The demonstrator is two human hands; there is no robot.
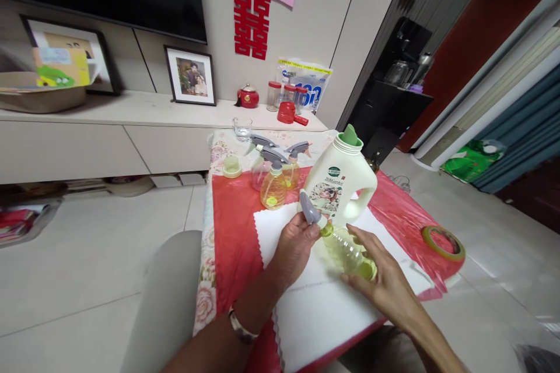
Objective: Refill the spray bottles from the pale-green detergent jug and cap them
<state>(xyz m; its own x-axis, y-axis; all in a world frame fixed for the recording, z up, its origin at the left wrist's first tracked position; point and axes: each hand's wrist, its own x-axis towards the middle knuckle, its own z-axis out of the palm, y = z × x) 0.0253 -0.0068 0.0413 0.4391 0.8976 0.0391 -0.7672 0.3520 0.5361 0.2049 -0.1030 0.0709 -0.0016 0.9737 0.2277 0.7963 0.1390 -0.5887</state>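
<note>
My left hand [296, 247] grips the grey trigger head [310, 208] of a small yellow-green spray bottle [345, 250] that lies tilted over a white cloth [324, 297]. My right hand [382, 277] is wrapped around the bottle's body near its base. Just behind stands a white detergent jug [343, 183] with a green spout, upright. Three more spray bottles [275, 178] with grey triggers stand farther back on the red plastic sheet [234, 215].
A yellow-green cap [231, 167] and a clear glass [242, 127] sit at the table's far end. A tape roll [443, 242] lies at the right edge. A low cabinet [131, 128] with frames, jars and a red pot runs behind. Tiled floor on both sides.
</note>
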